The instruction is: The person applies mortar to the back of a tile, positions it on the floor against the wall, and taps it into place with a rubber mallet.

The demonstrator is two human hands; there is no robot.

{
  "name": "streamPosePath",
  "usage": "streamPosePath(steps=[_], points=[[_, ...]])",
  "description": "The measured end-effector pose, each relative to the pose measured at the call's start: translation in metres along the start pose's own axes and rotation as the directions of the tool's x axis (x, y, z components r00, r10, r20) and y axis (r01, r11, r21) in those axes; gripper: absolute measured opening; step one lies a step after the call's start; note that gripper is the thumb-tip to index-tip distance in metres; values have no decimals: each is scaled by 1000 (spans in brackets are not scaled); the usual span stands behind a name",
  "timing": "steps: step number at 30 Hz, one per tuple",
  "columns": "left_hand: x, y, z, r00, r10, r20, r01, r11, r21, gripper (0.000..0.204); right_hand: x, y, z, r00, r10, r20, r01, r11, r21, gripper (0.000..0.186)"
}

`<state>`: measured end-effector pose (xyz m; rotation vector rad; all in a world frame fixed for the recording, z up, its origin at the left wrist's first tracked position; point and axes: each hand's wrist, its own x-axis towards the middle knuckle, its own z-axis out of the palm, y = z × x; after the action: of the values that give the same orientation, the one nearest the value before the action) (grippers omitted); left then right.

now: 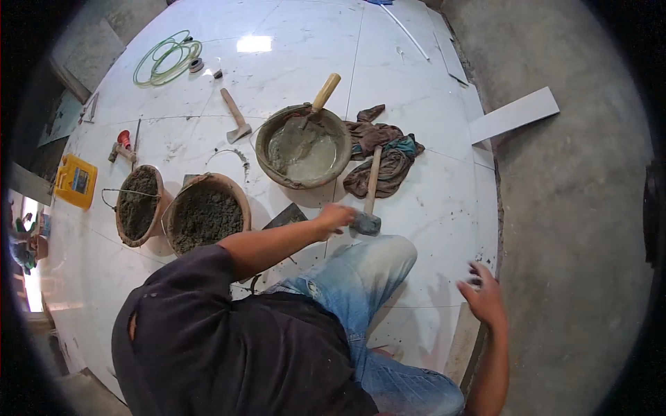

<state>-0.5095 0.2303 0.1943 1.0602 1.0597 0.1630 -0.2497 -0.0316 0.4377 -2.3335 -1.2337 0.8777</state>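
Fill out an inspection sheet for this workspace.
Surface: white tiled floor, scattered crumbs and smears.
Work things: mallet; trowel standing in a bucket of wet grey mix; two buckets of dark mix.
Clutter: crumpled cloth under the mallet's handle; hatchet; yellow jug.
Hands: left hand beside the mallet's head, contact unclear; right hand empty, fingers spread.
Cables: green coil, possibly hose.
Surroundings: bare concrete rightward.

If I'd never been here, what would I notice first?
Probably the big tub of wet grey mix above the middle, with a wooden-handled trowel leaning in it. Next, perhaps the bright yellow jug at the far left, then the mallet near the person's left hand.
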Motion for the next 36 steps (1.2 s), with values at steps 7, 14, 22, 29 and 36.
streamPosePath(steps=[7, 14, 22, 29, 36], points=[[99, 14, 61, 973, 64, -223, 112, 710, 695, 69, 22, -35, 48, 938, -310, 157, 341, 907, -248, 47], [93, 0, 47, 990, 114, 79, -128, 545, 828, 64, -7, 81, 35, 998, 6, 65, 16, 939, -344, 44], [20, -9, -43, 913, 322, 249, -356, 333, 873, 54, 21, 84, 45, 993, 55, 105, -21, 954, -299, 42], [-34, 6, -81, 796, -98, -598, -386, 678, -625, 51, 27, 73, 50, 993, 2, 115, 30, 960, -277, 41], [49, 43, -249, 643, 164, -748, -418, 893, -164, 63, 46, 55, 63, 989, -94, 112, 101, 993, -56, 34]])
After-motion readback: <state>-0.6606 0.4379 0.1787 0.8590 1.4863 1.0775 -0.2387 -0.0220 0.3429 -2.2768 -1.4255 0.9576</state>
